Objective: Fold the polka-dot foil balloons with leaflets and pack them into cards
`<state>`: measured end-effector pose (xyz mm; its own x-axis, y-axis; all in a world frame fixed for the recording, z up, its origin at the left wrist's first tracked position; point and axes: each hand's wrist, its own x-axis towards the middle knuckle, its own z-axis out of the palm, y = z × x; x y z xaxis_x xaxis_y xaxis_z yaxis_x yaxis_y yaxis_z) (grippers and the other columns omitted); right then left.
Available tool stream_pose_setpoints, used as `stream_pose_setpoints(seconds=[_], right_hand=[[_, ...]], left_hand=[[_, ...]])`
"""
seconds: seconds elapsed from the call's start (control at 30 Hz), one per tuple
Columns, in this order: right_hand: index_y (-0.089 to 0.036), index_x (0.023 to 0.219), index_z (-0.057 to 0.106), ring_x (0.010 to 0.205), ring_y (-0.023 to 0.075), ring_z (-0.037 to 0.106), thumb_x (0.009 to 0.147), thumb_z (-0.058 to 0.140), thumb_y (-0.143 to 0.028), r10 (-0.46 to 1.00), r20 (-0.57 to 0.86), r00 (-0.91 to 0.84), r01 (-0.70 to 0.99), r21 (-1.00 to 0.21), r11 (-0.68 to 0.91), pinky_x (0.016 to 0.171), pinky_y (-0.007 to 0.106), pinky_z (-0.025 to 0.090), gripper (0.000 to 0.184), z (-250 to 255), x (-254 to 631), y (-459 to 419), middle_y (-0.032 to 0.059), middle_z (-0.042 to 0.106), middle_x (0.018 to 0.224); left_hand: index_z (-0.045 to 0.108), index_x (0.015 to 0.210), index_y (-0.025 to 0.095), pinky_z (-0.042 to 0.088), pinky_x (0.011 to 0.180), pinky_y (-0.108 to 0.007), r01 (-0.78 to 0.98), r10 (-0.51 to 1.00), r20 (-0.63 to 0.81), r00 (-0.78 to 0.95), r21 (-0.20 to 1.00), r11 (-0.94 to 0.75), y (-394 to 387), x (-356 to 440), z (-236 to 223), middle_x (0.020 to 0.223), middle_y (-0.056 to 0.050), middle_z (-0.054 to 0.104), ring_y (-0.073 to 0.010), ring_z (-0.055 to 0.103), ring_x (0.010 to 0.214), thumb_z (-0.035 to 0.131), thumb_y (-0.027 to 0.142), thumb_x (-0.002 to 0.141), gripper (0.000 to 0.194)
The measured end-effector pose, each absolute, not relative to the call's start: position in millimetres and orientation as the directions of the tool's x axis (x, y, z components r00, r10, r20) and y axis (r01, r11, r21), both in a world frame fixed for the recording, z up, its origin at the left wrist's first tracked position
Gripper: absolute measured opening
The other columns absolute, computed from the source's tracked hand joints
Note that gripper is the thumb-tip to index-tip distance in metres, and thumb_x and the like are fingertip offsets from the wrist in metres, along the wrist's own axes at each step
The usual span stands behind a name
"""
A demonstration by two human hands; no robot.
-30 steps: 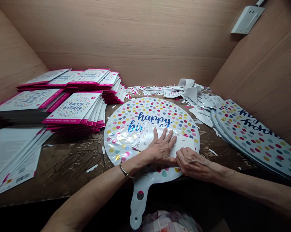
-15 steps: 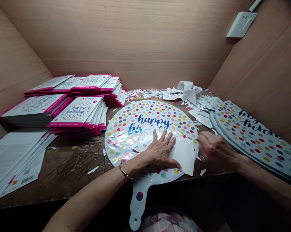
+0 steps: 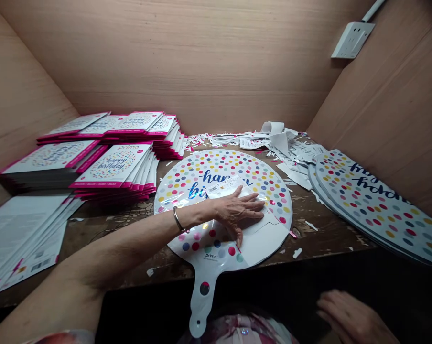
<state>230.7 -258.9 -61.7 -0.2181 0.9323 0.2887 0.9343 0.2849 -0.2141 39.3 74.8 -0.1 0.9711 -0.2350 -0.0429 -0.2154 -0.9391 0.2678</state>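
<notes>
A flat foil balloon, round with coloured dots, blue "happy birthday" lettering and a tail, lies on the worktable. On it rests a white printed card packet with a barcode and a blank white flap, partly hidden under my left hand. My left hand presses down flat on the packet, fingers stretched and spread; a bangle circles the wrist. Low at the right, past the table's front edge, my right hand is smeared by motion. It touches nothing that I can see, and its fingertips are unclear.
Stacked pink-edged packets fill the left, with loose flat card sleeves in front. Dotted flat balloons are piled at the right. White label strips and paper scraps lie along the back. A power socket hangs on the wall.
My right hand has left the packet's flap and moved right, then down past the table edge. My left hand stays on the packet, which has turned and shifted slightly up.
</notes>
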Motion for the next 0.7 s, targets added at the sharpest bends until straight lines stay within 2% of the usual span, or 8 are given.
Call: stream_pose_setpoints(seconds=[0.1, 0.17, 0.23, 0.33, 0.43, 0.53, 0.6, 0.7], right_hand=[[-0.02, 0.121, 0.05, 0.114, 0.0264, 0.049, 0.083, 0.051, -0.019, 0.887, 0.392, -0.242, 0.935, -0.15, 0.322, 0.092, 0.043, 0.046, 0.038, -18.4, 222.4, -194.6, 0.0114, 0.055, 0.122], [-0.014, 0.128, 0.044, 0.127, 0.0299, 0.033, 0.085, 0.051, -0.025, 0.881, 0.36, -0.305, 0.923, -0.114, 0.367, 0.101, 0.051, 0.035, 0.044, -4.7, 216.1, -154.5, 0.0157, 0.041, 0.135], [-0.01, 0.128, 0.045, 0.129, 0.0318, 0.028, 0.085, 0.053, -0.032, 0.885, 0.292, -0.363, 0.911, -0.09, 0.403, 0.102, 0.054, 0.032, 0.048, -6.3, 207.1, -127.6, 0.0186, 0.037, 0.137], [-0.009, 0.128, 0.046, 0.127, 0.0314, 0.032, 0.083, 0.056, -0.037, 0.89, 0.24, -0.387, 0.905, -0.087, 0.417, 0.1, 0.052, 0.035, 0.054, -22.5, 190.2, -117.4, 0.0199, 0.04, 0.135], [-0.009, 0.131, 0.043, 0.129, 0.0322, 0.03, 0.082, 0.056, -0.044, 0.874, 0.293, -0.388, 0.897, -0.097, 0.431, 0.099, 0.052, 0.036, 0.062, -34.2, 178.3, -130.8, 0.0215, 0.033, 0.139], [-0.011, 0.127, 0.046, 0.129, 0.0325, 0.028, 0.084, 0.057, -0.037, 0.829, 0.366, -0.424, 0.854, -0.143, 0.5, 0.099, 0.054, 0.035, 0.052, -38.8, 176.2, -145.1, 0.0209, 0.032, 0.14], [-0.016, 0.121, 0.05, 0.127, 0.0284, 0.034, 0.087, 0.053, -0.022, 0.804, 0.416, -0.425, 0.818, -0.202, 0.538, 0.1, 0.054, 0.035, 0.035, -41.8, 177.9, -149.0, 0.0163, 0.042, 0.134], [-0.019, 0.114, 0.052, 0.114, 0.0217, 0.049, 0.088, 0.048, -0.01, 0.793, 0.492, -0.359, 0.778, -0.311, 0.546, 0.1, 0.051, 0.037, 0.028, -46.0, 178.7, -146.5, 0.0099, 0.058, 0.116]], left_hand=[[0.042, 0.131, 0.025, 0.006, 0.107, -0.052, -0.21, -0.229, -0.068, 0.971, 0.211, -0.955, 66.1, 28.4, 13.3, 0.146, -0.009, 0.025, -0.0307, 0.014, 0.136, 0.061, 0.048, 0.075, 0.063], [0.05, 0.122, 0.023, 0.017, 0.106, -0.048, -0.163, -0.18, -0.086, 0.98, 0.178, -0.97, 52.5, 15.1, 22.9, 0.138, -0.011, 0.037, -0.0289, 0.028, 0.129, 0.056, 0.038, 0.081, 0.044], [0.058, 0.107, 0.021, 0.031, 0.098, -0.041, -0.09, -0.108, -0.107, 0.988, 0.159, -0.983, 33.1, -1.7, 28.7, 0.12, -0.012, 0.052, -0.0254, 0.045, 0.111, 0.051, 0.036, 0.085, 0.028], [0.06, 0.096, 0.015, 0.038, 0.089, -0.04, 0.011, 0.002, -0.094, 0.996, 0.099, -0.995, -2.3, -28.2, 23.6, 0.099, -0.012, 0.057, -0.0237, 0.05, 0.093, 0.046, 0.051, 0.085, 0.04], [0.056, 0.109, 0.006, 0.03, 0.098, -0.05, 0.092, 0.092, 0.023, 0.996, -0.015, -0.996, -33.3, -48.1, 6.5, 0.109, -0.017, 0.053, -0.0331, 0.043, 0.109, 0.043, 0.06, 0.082, 0.062], [0.055, 0.112, 0.002, 0.026, 0.103, -0.051, 0.163, 0.158, 0.094, 0.983, -0.045, -0.986, -49.3, -56.5, -6.7, 0.115, -0.018, 0.05, -0.0369, 0.038, 0.118, 0.045, 0.049, 0.086, 0.055], [0.056, 0.111, 0.002, 0.028, 0.104, -0.049, 0.194, 0.191, 0.123, 0.974, -0.012, -0.981, -51.5, -56.7, -9.8, 0.115, -0.018, 0.051, -0.0354, 0.038, 0.119, 0.044, 0.041, 0.088, 0.047], [0.059, 0.105, 0.003, 0.032, 0.103, -0.047, 0.241, 0.247, 0.166, 0.955, 0.054, -0.969, -48.4, -53.3, -9.6, 0.111, -0.016, 0.053, -0.0321, 0.042, 0.118, 0.039, 0.032, 0.091, 0.038]])
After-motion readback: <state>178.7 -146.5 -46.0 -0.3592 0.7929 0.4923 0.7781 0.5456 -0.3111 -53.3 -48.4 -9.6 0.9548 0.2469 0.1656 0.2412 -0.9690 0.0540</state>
